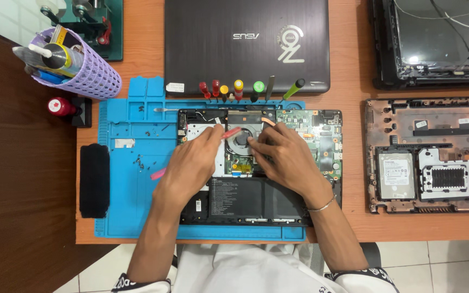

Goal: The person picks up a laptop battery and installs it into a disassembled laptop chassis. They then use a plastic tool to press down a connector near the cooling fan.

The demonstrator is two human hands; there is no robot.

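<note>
The left hand (pixel 191 160) pinched a pink tool (pixel 230 133) tight, its tip beside the round fan (pixel 241 142). The right hand (pixel 283 154) curled its fingers, touching that fan.

Matt blue rubbery mat (pixel 120 206), brushed dark plastic laptop lid (pixel 245 43), glossy wood desk (pixel 348 87).

I'm looking at an electronics repair workshop. An opened laptop (pixel 260 163) lies on a blue repair mat (pixel 131 179). Screwdrivers (pixel 237 89) line the mat's far edge.
</note>
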